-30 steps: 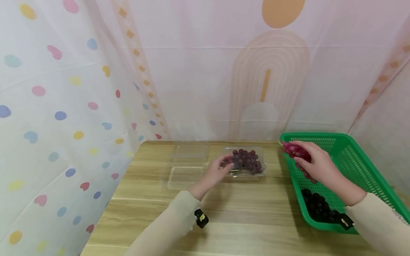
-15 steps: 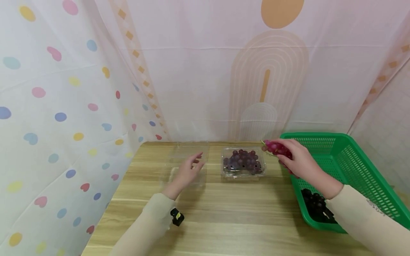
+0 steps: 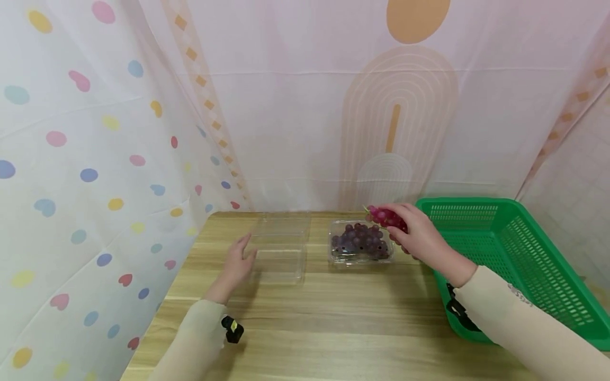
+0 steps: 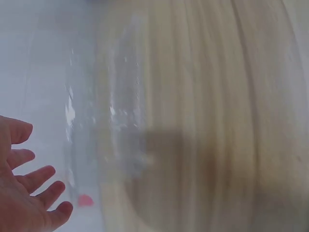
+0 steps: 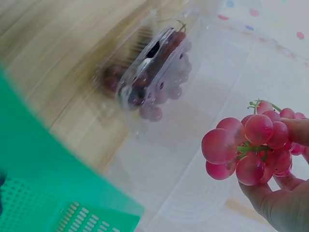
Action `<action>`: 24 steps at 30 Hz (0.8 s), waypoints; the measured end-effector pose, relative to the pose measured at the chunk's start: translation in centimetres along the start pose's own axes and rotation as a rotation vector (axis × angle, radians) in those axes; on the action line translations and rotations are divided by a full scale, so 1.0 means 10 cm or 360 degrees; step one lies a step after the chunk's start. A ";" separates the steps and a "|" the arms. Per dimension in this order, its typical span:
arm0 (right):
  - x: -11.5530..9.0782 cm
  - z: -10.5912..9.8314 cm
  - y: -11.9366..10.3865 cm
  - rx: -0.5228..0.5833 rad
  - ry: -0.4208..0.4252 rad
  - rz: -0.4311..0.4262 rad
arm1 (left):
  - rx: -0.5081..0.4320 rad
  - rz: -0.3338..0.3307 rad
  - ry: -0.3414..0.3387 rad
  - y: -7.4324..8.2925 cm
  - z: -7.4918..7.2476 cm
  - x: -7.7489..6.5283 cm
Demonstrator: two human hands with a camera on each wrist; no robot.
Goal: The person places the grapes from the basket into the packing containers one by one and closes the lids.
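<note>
My right hand (image 3: 419, 233) grips a bunch of red grapes (image 5: 256, 145) above the table, between the green basket and a clear box. That clear plastic box (image 3: 362, 256) is filled with dark purple grapes (image 3: 359, 238). To its left lies a second clear plastic box (image 3: 278, 264) with its lid raised at the back and nothing inside. My left hand (image 3: 236, 264) hovers at the left side of this second box, fingers spread and holding nothing. In the left wrist view the fingers (image 4: 36, 181) are apart from the clear plastic.
A green mesh basket (image 3: 517, 233) stands on the right of the wooden table (image 3: 333, 317); my right forearm reaches across it. Patterned curtains (image 3: 295, 106) hang behind the table and on its left.
My left hand has moved left from the filled box to the far side of the second box. The right hand has carried the red grapes left, out from over the basket.
</note>
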State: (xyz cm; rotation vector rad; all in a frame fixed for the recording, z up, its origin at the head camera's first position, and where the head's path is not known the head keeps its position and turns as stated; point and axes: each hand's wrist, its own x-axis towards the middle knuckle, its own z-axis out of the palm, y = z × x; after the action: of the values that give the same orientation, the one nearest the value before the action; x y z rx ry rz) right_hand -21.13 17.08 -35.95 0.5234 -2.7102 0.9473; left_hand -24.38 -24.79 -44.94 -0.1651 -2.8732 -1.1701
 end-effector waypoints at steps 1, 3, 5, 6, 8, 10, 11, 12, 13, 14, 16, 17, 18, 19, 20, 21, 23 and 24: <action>0.02 0.02 -0.02 -0.0001 0.0004 -0.0008 | -0.0021 -0.0028 -0.0004 -0.05 -0.02 -0.01; 0.05 0.06 -0.05 -0.0003 0.0007 -0.0024 | -0.0069 -0.0097 -0.0031 -0.16 -0.07 -0.03; 0.09 0.10 -0.09 0.0010 0.0016 -0.0040 | -0.0128 -0.0177 -0.0058 -0.25 -0.11 -0.05; 0.10 0.12 -0.11 0.0016 0.0023 -0.0045 | -0.0166 -0.0218 -0.0072 -0.28 -0.12 -0.06; 0.13 0.17 -0.14 0.0030 0.0033 -0.0058 | -0.0203 -0.0279 -0.0070 -0.32 -0.13 -0.08; 0.15 0.23 -0.18 0.0056 0.0041 -0.0063 | -0.0263 -0.0326 -0.0048 -0.36 -0.12 -0.10; 0.16 0.25 -0.20 0.0068 0.0044 -0.0063 | -0.0284 -0.0337 -0.0033 -0.37 -0.12 -0.11; 0.17 0.28 -0.22 0.0080 0.0046 -0.0061 | -0.0315 -0.0351 -0.0013 -0.38 -0.11 -0.12; 0.18 0.31 -0.24 0.0097 0.0047 -0.0064 | -0.0347 -0.0358 0.0004 -0.40 -0.10 -0.12; 0.20 0.35 -0.25 0.0118 0.0047 -0.0068 | -0.0392 -0.0382 0.0013 -0.41 -0.10 -0.13; 0.22 0.41 -0.29 0.0158 0.0038 -0.0066 | -0.0490 -0.0430 0.0031 -0.43 -0.08 -0.13; 0.22 0.45 -0.31 0.0176 0.0031 -0.0062 | -0.0544 -0.0460 0.0044 -0.44 -0.08 -0.13; 0.23 0.49 -0.33 0.0190 0.0026 -0.0062 | -0.0603 -0.0485 0.0053 -0.44 -0.07 -0.13; 0.23 0.53 -0.34 0.0200 0.0024 -0.0063 | -0.0656 -0.0508 0.0061 -0.44 -0.07 -0.13; 0.23 0.57 -0.36 0.0201 0.0025 -0.0061 | -0.0705 -0.0532 0.0067 -0.44 -0.07 -0.13; 0.23 0.61 -0.38 0.0210 0.0025 -0.0058 | -0.0746 -0.0548 0.0073 -0.44 -0.06 -0.13; 0.24 0.69 -0.41 0.0231 0.0026 -0.0059 | -0.0808 -0.0569 0.0083 -0.43 -0.05 -0.13; 0.24 0.73 -0.43 0.0247 0.0027 -0.0064 | -0.0827 -0.0574 0.0090 -0.43 -0.04 -0.13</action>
State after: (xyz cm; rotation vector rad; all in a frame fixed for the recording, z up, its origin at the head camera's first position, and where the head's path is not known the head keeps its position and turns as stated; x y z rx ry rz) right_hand -22.26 8.73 -38.36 0.5938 -2.6145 1.1517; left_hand -23.61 -28.24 -47.72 0.3845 -2.5475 -1.9272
